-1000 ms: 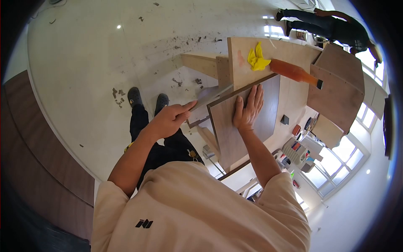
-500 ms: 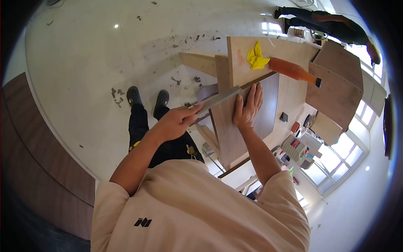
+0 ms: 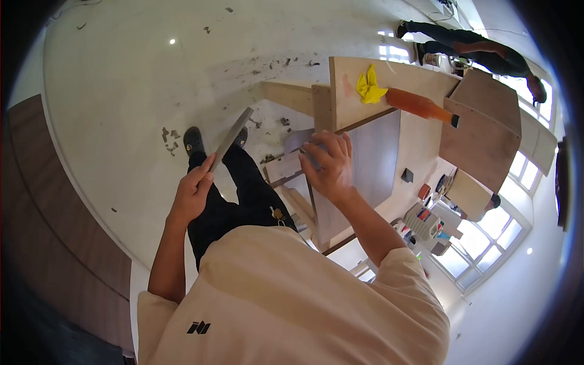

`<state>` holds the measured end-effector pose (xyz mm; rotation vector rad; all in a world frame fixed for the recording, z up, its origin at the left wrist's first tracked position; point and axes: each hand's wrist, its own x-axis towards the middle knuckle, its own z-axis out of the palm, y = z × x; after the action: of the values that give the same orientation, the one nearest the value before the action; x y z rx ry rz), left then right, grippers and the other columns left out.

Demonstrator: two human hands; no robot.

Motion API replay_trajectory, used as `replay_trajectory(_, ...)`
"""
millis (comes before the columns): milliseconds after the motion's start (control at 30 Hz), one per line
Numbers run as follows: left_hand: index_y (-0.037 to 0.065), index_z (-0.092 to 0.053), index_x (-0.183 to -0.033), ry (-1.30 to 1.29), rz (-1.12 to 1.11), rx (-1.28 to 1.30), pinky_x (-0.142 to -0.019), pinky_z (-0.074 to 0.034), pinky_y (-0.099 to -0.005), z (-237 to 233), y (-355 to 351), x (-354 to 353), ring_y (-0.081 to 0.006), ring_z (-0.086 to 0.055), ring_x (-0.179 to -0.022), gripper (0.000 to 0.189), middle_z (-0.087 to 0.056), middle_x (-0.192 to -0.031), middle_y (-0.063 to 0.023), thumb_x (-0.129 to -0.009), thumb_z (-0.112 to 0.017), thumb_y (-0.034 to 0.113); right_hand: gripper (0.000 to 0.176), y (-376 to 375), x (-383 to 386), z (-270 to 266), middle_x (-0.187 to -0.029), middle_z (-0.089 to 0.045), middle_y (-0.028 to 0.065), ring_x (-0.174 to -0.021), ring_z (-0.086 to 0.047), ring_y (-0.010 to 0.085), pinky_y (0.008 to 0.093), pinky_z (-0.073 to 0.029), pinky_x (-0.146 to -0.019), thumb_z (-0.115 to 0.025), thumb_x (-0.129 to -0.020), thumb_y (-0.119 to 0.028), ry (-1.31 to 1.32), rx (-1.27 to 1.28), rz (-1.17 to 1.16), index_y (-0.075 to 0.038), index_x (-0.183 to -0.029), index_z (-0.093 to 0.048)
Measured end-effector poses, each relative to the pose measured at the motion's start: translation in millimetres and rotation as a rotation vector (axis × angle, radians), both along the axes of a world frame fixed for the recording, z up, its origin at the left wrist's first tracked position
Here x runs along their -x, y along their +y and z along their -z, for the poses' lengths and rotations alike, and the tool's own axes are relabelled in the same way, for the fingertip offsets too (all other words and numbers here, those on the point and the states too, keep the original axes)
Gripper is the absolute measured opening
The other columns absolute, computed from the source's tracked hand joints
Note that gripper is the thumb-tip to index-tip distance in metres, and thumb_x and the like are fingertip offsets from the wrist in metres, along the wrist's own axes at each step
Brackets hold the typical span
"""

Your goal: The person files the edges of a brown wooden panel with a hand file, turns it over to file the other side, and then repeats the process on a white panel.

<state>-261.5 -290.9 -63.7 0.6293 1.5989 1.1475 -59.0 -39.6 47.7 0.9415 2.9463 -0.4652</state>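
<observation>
My left hand (image 3: 196, 190) is wrapped round one end of a long, flat grey file (image 3: 231, 139), held over my legs and away from the bench. My right hand (image 3: 331, 164) has its fingers apart and bent, just over the near edge of a dark wood-grain panel (image 3: 372, 161). Nothing shows between those fingers. The panel lies flat on the wooden bench (image 3: 420, 143). Beyond its far corner are an orange bottle with a black cap (image 3: 420, 104) and a crumpled yellow cloth (image 3: 369, 86).
A brown wooden box (image 3: 480, 131) stands at the bench's far side, with a small dark block (image 3: 407, 175) nearer. Containers and tools (image 3: 423, 222) crowd the right. Scraps (image 3: 170, 137) litter the floor. Another person (image 3: 480, 48) stands at the back right.
The file has come off the panel's edge and swung left, still in my left hand. My right hand has lifted from lying flat on the panel and moved left towards its edge, fingers bending.
</observation>
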Motion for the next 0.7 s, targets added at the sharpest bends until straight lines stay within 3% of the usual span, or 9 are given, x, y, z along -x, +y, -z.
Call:
replay_trajectory(167,0.009,-0.051,-0.146,-0.009,-0.067,-0.044,-0.075,-0.042,-0.0251,0.2,2.2,-15.8,-0.0135,-0.046,-0.075,0.043,-0.047,-0.080,-0.0029,-0.104,-0.056,0.016,0.004,-0.4,11.9,7.8,-0.099,-0.066,-0.0001,-0.105,-0.061,0.0241,0.0536,-0.039,-0.105,-0.075,-0.079,-0.012,0.067,-0.037,-0.072,-0.013,-0.080,-0.072)
replay_trajectory(267,0.010,-0.051,-0.147,-0.025,-0.042,-0.070,-0.075,-0.042,-0.0250,-1.0,5.4,-23.9,-0.0133,-0.047,-0.076,0.044,-0.049,-0.082,-0.0028,-0.104,-0.056,0.017,0.005,0.9,8.1,2.4,-0.097,-0.067,-0.0004,-0.104,-0.062,0.0250,0.0513,-0.040,-0.104,-0.076,-0.079,-0.012,0.088,0.069,-0.266,-0.013,-0.079,-0.071)
replay_trajectory(367,0.010,-0.050,-0.148,-0.095,0.002,-0.069,-0.076,-0.042,-0.0241,-10.2,9.9,-22.9,-0.0126,-0.047,-0.076,0.044,-0.051,-0.083,-0.0027,-0.104,-0.056,0.017,0.007,-5.8,-5.0,-16.5,-0.106,-0.066,0.0023,-0.109,-0.059,0.0265,0.0511,-0.039,-0.105,-0.076,-0.080,-0.015,0.149,0.205,-0.089,-0.011,-0.084,-0.071)
replay_trajectory(433,0.011,-0.049,-0.148,-0.177,0.045,-0.012,-0.076,-0.042,-0.0236,-12.9,9.6,-20.7,-0.0117,-0.047,-0.076,0.045,-0.051,-0.083,-0.0023,-0.105,-0.056,0.017,0.010,-6.2,9.1,-27.6,-0.113,-0.065,0.0041,-0.114,-0.057,0.0271,0.0516,-0.039,-0.106,-0.076,-0.081,-0.017,0.084,0.083,0.046,-0.011,-0.086,-0.071)
replay_trajectory(567,0.011,-0.049,-0.149,-0.198,0.085,-0.054,-0.075,-0.042,-0.0229,2.7,5.0,-27.0,-0.0101,-0.045,-0.076,0.045,-0.049,-0.082,-0.0012,-0.105,-0.056,0.019,0.016,-2.6,13.5,-15.1,-0.119,-0.063,0.0119,-0.113,-0.057,0.0332,0.0522,-0.039,-0.103,-0.077,-0.081,-0.014,-0.105,-0.094,-0.060,-0.009,-0.095,-0.074)
replay_trajectory(700,0.011,-0.049,-0.149,-0.214,0.136,-0.013,-0.076,-0.043,-0.0230,-3.4,2.8,-21.3,-0.0098,-0.046,-0.077,0.045,-0.049,-0.082,-0.0006,-0.105,-0.056,0.019,0.014,0.4,10.2,2.7,-0.123,-0.062,0.0065,-0.119,-0.054,0.0317,0.0484,-0.042,-0.100,-0.077,-0.082,-0.019,-0.046,-0.009,-0.147,-0.011,-0.092,-0.072)
